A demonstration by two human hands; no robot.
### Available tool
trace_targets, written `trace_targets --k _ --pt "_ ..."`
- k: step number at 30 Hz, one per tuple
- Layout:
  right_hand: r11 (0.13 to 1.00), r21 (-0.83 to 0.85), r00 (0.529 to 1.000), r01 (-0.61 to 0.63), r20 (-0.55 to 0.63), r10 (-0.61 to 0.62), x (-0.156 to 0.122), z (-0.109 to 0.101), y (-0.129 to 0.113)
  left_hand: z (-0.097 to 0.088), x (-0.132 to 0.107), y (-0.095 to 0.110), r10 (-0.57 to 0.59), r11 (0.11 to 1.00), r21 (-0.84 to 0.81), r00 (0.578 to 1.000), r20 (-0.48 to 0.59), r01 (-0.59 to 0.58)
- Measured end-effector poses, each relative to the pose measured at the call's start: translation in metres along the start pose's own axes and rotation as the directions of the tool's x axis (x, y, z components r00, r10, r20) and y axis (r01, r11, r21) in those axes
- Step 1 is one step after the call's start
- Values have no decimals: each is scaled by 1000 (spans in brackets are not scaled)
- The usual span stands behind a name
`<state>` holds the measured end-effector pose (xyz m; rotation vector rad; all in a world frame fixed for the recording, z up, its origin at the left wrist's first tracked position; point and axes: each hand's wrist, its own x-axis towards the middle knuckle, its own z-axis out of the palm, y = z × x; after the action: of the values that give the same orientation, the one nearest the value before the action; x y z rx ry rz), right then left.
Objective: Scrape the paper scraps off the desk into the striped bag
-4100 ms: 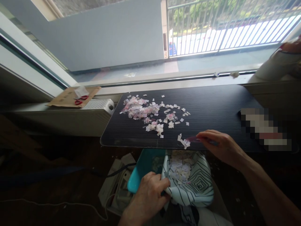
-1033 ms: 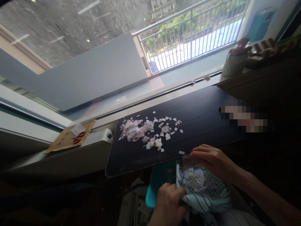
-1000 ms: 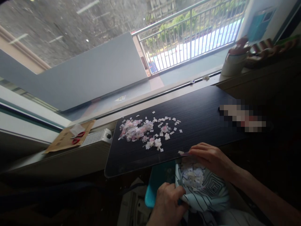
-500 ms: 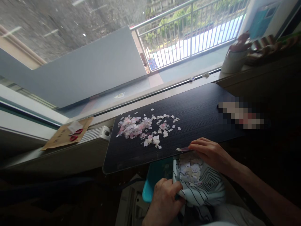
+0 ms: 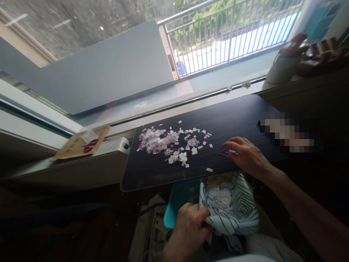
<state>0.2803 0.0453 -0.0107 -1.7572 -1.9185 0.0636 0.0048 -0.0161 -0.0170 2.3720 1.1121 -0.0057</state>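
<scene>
My right hand (image 5: 247, 154) is over the right part of the dark tabletop (image 5: 231, 116), closed on a thin purplish flat piece (image 5: 225, 151) that lies low against the surface. To its left a heap of small white and pink paper scraps (image 5: 155, 140) is spread on the board, and one scrap (image 5: 209, 170) lies alone near the front edge. My left hand (image 5: 191, 227) pinches the rim of a white cloth bag with black lines (image 5: 245, 214). The bag hangs open just below the board's edge, with many paper scraps (image 5: 219, 196) inside.
A teal bin (image 5: 170, 211) stands beside the bag. On the sill at left are red-handled scissors (image 5: 91, 145) on a brown envelope (image 5: 65, 147) and a white slotted box (image 5: 113, 146). A white pot (image 5: 282, 69) stands at right, near a blurred-out patch.
My right hand has moved from the board's front edge up and right onto the tabletop, still with the purplish piece. My left hand stays on the bag's rim.
</scene>
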Motion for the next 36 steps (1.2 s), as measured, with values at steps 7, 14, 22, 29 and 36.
trace_targets --k 7,14,22,29,36 --pt "1000 4 937 -14 350 12 -5 21 -58 2 -3 -6 -12 999 35 1000 16 12" --pt "993 101 949 65 302 -93 -12 28 -52 1 -5 -6 -12 999 33 1000 22 12" --pt "965 250 968 -84 248 20 -15 21 -20 0 -5 -4 -3 1000 30 1000 17 2" --pt "705 603 916 -373 362 175 -11 28 -16 2 -5 -2 -1 1000 3 1000 7 1" --pt "798 520 898 -305 435 60 -19 15 -31 2 -5 -3 11 1000 19 1000 15 -11"
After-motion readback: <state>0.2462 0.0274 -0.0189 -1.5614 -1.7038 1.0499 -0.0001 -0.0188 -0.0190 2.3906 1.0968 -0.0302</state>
